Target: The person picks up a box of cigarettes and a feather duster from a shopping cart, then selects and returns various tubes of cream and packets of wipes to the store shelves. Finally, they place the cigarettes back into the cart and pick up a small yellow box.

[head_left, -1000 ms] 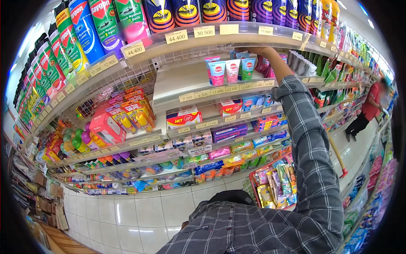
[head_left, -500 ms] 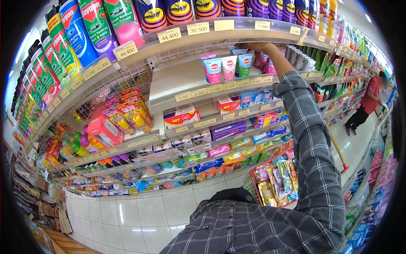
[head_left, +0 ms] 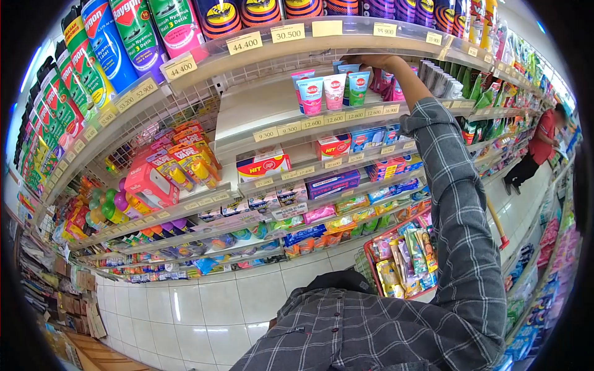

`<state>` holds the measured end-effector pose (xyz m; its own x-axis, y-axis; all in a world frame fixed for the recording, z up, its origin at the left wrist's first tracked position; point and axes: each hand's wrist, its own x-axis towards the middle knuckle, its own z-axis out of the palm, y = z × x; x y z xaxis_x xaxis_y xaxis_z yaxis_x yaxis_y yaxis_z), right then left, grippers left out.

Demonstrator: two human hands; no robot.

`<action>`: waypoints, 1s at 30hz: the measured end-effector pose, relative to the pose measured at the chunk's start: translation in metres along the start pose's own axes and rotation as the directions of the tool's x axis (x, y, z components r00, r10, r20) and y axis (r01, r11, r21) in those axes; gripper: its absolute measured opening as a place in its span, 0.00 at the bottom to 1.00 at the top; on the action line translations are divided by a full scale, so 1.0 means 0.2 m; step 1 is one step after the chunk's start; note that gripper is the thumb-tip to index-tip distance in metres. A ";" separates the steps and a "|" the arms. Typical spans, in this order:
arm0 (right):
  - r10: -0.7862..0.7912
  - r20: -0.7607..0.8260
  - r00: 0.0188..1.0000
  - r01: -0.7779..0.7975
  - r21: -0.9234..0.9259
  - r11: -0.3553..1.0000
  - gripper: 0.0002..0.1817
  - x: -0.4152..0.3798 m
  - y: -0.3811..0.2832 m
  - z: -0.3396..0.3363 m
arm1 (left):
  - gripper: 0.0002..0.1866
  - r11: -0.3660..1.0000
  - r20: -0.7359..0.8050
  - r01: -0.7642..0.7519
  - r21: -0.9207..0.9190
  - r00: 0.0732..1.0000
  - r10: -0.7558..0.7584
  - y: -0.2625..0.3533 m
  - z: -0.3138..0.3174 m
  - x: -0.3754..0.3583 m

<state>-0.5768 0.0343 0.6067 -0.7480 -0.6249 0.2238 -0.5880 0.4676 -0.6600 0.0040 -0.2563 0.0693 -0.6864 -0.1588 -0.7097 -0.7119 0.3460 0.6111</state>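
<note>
My right hand (head_left: pixel 377 61) reaches onto the upper shelf, just behind the front tubes. Its fingers are mostly hidden by the tubes and the shelf edge above, so what they hold, if anything, does not show. In front of it stand a blue-and-pink tube (head_left: pixel 311 96), a white-and-pink tube (head_left: pixel 335 91) and a green-and-blue tube (head_left: pixel 357 88). More blue tubes are partly hidden behind these, and pink packs (head_left: pixel 395 90) stand to the right, under my wrist. My left hand is out of sight; at most a tiny bit of skin shows by my torso.
Spray cans (head_left: pixel 133 37) line the shelf above. Below are HIT boxes (head_left: pixel 263 167) and a pink box (head_left: pixel 150 188). A red-edged basket of packets (head_left: pixel 405 263) is beside my body. A person in a red shirt (head_left: pixel 544 133) stands down the aisle, past a red-ended pole (head_left: pixel 497 222).
The view has shifted slightly, and the tubes appear a little higher. My right hand remains at the back of the tubes, its fingers now more hidden.
</note>
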 end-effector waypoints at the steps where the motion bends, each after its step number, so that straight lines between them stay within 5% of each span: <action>1: 0.007 -0.012 1.000 -0.007 -0.001 1.000 0.23 0.00 -0.01 0.00 | 0.18 1.000 -0.001 0.000 -0.002 1.000 0.000 0.00 0.00 -0.01; 7: 0.110 -0.121 0.987 -0.095 0.126 0.987 0.19 -0.01 0.03 -0.01 | 0.18 1.000 -0.004 0.001 0.002 1.000 -0.001 0.00 0.00 -0.02; 11: 0.008 -0.176 0.984 0.026 0.190 0.981 0.20 -0.02 0.21 0.00 | 0.18 1.000 0.002 0.003 0.011 1.000 -0.003 -0.08 0.03 0.01; 13: -0.122 -0.281 0.952 0.115 -0.044 0.992 0.18 -0.12 0.18 -0.01 | 0.18 1.000 0.007 -0.003 0.027 1.000 0.003 -0.14 0.05 0.05; 16: -0.142 -0.326 0.935 0.097 -0.150 0.984 0.16 -0.21 0.11 -0.03 | 0.18 0.996 0.029 -0.034 0.086 0.999 0.031 -0.25 0.08 0.13; 23: -0.243 -0.398 0.885 0.188 -0.171 0.967 0.22 -0.18 0.26 -0.09 | 0.18 0.939 0.088 -0.202 0.278 0.979 0.185 -0.40 0.09 0.32; 25: -0.245 -0.354 0.903 0.198 -0.162 0.967 0.25 -0.32 0.14 -0.05 | 0.18 0.983 0.063 -0.176 0.053 0.983 0.173 -0.43 0.08 0.39; 27: -0.215 -0.309 0.926 0.104 -0.339 0.935 0.22 -0.47 0.07 -0.03 | 0.18 0.897 0.082 0.129 -0.423 0.991 -0.104 -0.34 0.09 0.45; 30: -0.356 -0.349 0.867 0.130 -0.531 0.837 0.22 -0.57 0.18 -0.08 | 0.17 0.930 -0.004 0.107 -0.353 0.993 -0.116 -0.17 0.15 0.43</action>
<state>-0.5162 0.1321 0.5686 -0.5462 -0.4900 0.6794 -0.7534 0.6419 -0.1428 -0.0267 -0.2550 -0.0234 -0.6001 -0.2016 -0.7741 -0.7874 -0.0216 0.6160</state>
